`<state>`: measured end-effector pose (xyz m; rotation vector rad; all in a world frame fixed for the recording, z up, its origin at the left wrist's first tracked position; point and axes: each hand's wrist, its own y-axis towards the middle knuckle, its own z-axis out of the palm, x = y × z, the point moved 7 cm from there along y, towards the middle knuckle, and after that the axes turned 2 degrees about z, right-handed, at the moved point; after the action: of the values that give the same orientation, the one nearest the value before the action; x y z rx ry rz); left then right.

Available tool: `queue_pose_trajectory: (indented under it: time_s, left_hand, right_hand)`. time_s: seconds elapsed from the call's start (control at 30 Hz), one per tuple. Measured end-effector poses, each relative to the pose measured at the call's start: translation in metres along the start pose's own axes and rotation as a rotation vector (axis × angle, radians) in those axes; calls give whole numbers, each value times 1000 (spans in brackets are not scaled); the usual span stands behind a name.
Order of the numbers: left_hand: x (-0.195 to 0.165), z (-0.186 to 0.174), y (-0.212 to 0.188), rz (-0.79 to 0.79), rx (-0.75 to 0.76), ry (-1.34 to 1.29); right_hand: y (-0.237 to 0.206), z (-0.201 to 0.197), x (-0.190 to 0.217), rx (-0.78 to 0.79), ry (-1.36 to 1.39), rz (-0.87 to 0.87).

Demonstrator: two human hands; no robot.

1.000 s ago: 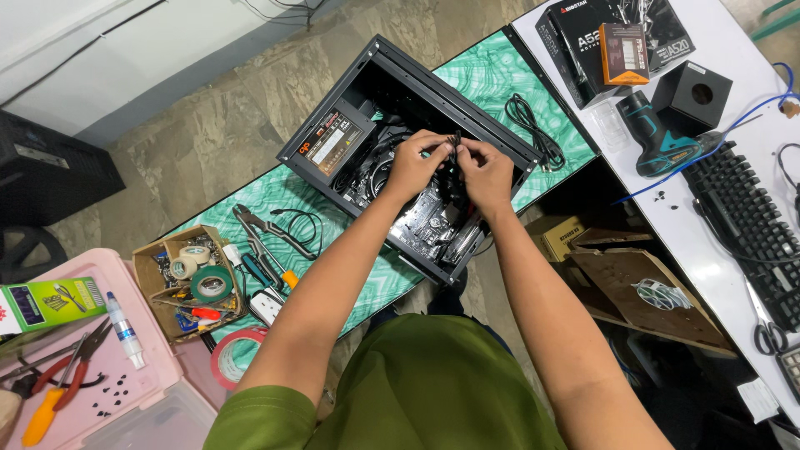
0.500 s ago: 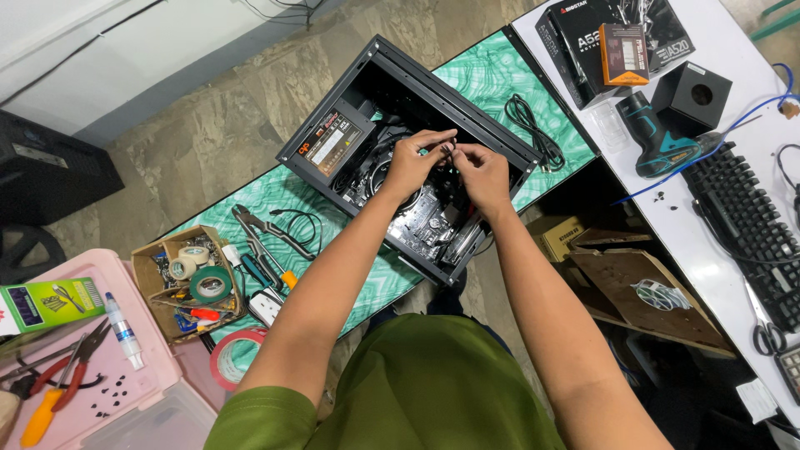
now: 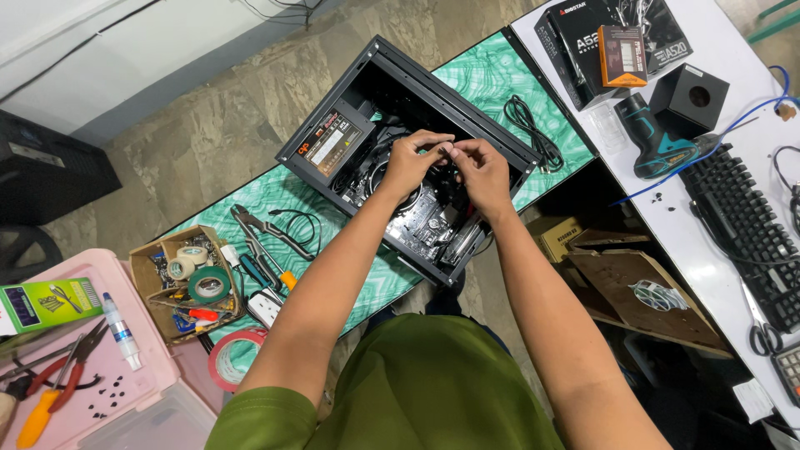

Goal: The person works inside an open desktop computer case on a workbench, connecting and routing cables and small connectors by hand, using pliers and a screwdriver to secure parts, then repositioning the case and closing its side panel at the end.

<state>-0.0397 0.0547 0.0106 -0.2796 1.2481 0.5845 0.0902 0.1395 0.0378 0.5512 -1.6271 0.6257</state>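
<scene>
hands: our left hand (image 3: pixel 414 160) and right hand (image 3: pixel 483 171) meet fingertip to fingertip above the open PC case (image 3: pixel 400 154), center-top of the frame
fingers: both sets pinched narrow around something tiny between them, too small for us to tell what it is tbh
case: black, lying flat w/ side panel off, on the green marble-pattern table (image 3: pixel 492 71); the power supply (image 3: pixel 327 147) sits in its left end, motherboard (image 3: pixel 429 225) below our hands
right of case: coiled black cable (image 3: pixel 533 133) on the table
left of case: pliers (image 3: pixel 262 229), then a cardboard box (image 3: pixel 179 283) w/ tape rolls + misc bits
lower left: pink tray (image 3: pixel 125 392) w/ orange-handled cutters (image 3: pixel 37 412)
upper right: white desk (image 3: pixel 708 217) w/ a teal drill (image 3: pixel 658 146), black keyboard (image 3: pixel 746 225), black product box (image 3: pixel 583 42)
</scene>
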Motion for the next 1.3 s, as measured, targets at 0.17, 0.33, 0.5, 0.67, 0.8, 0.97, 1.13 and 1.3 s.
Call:
queue_pose_trajectory:
  time_s: [0.17,0.33,0.5,0.67,0.8,0.97,1.13,1.3]
  left_hand:
    - [4,-1,0,-53,-23,-15]
    - [-7,-3,-2,71,-30,229]
    - [-16,2,-6,116,27,251]
    - [-14,3,-7,63,61,292]
    - [-14,4,-4,101,86,314]
    - [-4,2,-3,-3,98,165]
    - [7,1,-3,-86,106,94]
    - [15,-2,1,-92,66,26]
  right_hand:
    - [3,-3,-4,0,-14,-36]
    - [1,-3,-3,15,-103,-23]
    - [0,-5,-1,-23,-132,-28]
    - [0,-5,-3,-38,-166,-25]
    - [0,-1,-1,4,-161,-64]
    - [2,-5,-7,5,-66,55]
    - [2,-4,-4,21,-19,44]
    - [0,-4,4,-36,-45,-77]
